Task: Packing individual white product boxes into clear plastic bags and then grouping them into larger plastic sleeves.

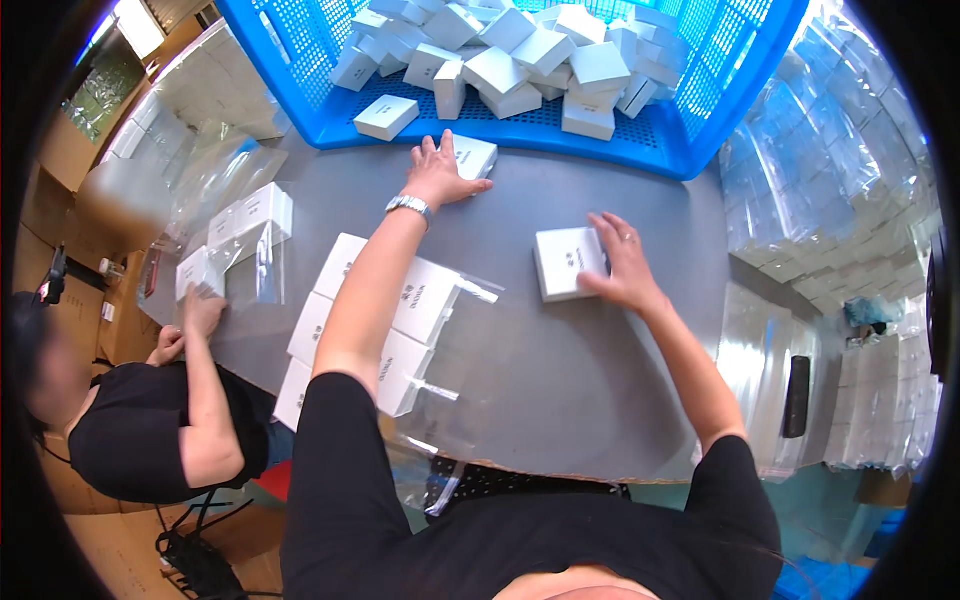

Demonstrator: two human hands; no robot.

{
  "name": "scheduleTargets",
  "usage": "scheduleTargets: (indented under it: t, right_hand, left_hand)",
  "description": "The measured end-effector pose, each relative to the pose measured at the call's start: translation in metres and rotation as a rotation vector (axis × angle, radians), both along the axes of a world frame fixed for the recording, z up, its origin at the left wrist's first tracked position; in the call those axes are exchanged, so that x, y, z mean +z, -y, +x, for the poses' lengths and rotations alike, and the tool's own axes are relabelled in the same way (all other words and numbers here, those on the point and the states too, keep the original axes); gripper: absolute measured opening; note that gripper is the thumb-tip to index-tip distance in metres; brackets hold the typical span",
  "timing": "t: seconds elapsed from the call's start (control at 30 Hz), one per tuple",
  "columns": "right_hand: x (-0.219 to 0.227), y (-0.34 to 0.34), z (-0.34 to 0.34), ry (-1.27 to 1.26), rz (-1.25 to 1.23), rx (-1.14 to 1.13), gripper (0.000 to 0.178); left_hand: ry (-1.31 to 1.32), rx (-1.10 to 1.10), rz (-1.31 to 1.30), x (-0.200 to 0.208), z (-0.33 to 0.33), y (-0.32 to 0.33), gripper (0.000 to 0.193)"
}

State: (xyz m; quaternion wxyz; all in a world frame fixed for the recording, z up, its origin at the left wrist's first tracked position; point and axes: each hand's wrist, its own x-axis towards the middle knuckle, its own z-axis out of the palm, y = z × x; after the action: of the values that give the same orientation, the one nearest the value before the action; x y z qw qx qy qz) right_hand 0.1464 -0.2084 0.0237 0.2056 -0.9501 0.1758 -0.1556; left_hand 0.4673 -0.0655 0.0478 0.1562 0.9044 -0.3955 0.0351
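Observation:
My left hand [436, 174], with a metal watch band at the wrist, reaches to the front of the blue basket. Its fingers and thumb span the near-left corner of a small white box [475, 157], partly covering it. On the right, my right hand [627, 268], wearing a ring, grips the right side of another white box [568, 262] lying flat on the grey table. The thumb presses near its front corner and the fingers rest at its far corner. By my left forearm, several white boxes [422, 303] sit in rows with clear plastic film around them, partly hidden by that arm.
The blue basket [345, 134] stands at the far side, heaped with white boxes. At left, a co-worker's hand [203, 312] touches a white box [202, 268] beside other film-wrapped boxes. Stacks of wrapped boxes [830, 170] rise at right, near a black bar-shaped object [796, 397].

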Motion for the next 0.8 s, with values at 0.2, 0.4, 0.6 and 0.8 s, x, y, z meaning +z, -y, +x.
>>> scheduleTargets:
  t: [0.2,0.4,0.6,0.8]
  right_hand:
    - [0.018,-0.011,-0.013,-0.053,-0.086,0.326,0.071]
    - [0.03,-0.004,0.014,0.322,1.27,-0.135,0.081]
    - [0.08,-0.098,-0.034,0.398,1.761,0.286,0.1]
    - [0.073,-0.124,-0.089,0.453,1.462,0.293,0.093]
  left_hand:
    - [-0.224,0.159,0.281,0.009,-0.033,0.035,0.113]
    - [-0.231,-0.438,-0.414,0.035,-0.116,-0.045,0.119]
    - [-0.014,-0.481,-0.654,0.061,-0.235,-0.093,0.124]
    - [-0.002,-0.435,-0.69,0.046,-0.311,-0.145,0.113]
